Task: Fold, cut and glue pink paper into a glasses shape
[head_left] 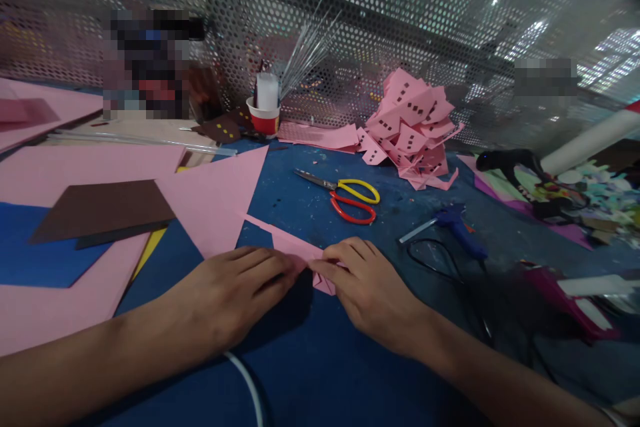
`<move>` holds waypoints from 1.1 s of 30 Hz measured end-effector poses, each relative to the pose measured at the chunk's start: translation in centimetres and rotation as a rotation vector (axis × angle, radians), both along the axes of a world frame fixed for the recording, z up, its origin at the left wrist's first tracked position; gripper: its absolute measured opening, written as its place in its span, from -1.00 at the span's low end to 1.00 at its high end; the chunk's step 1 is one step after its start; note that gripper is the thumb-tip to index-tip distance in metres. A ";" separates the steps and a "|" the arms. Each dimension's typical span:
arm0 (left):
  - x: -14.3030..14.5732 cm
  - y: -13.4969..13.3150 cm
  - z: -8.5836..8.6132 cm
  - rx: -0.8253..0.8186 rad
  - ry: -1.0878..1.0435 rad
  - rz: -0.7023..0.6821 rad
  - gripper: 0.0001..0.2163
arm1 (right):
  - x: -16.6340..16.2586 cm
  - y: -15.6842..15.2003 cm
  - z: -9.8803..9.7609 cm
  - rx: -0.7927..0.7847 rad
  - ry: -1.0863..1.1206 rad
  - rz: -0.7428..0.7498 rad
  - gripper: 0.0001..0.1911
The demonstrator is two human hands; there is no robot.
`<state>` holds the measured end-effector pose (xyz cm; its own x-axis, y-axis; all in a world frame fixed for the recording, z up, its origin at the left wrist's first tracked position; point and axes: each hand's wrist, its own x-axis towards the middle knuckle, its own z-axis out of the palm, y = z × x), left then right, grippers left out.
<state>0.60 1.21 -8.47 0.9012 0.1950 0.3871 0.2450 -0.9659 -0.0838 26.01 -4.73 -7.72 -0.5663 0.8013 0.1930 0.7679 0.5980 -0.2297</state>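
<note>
Between my two hands is a folded pink foam sheet piece [295, 245], with a narrow strip reaching up to the left. My left hand [235, 293] has its fingers pressed together on the left part of it. Thumb and fingers of my right hand [367, 287] pinch its right end, where a small folded corner shows below. Just beyond the hands lie scissors [333, 185] with one yellow and one red handle loop, blades pointing left. A large pink sheet [220, 200] lies close to the left hand.
Brown [107, 209] and blue sheets [45, 247] lie at left. A red-white cup [265, 119] holds wires at the back, near a pile of cut pink pieces [413, 127]. A blue glue gun [457, 227] with black cord lies right. A pale cable [249, 383] crosses the front.
</note>
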 end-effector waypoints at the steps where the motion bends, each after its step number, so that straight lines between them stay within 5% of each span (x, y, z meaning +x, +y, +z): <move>1: 0.0 -0.1 0.1 0.006 0.001 -0.001 -0.66 | 0.0 0.0 0.0 -0.002 0.003 -0.001 -0.60; 19: 0.0 -1.6 0.2 0.139 0.102 0.026 -0.63 | 0.0 -0.2 0.0 0.026 -0.033 0.007 -0.60; 33: 0.2 -1.3 0.6 0.075 0.122 0.032 -0.66 | 0.3 -0.2 -0.4 0.123 0.055 0.025 -0.71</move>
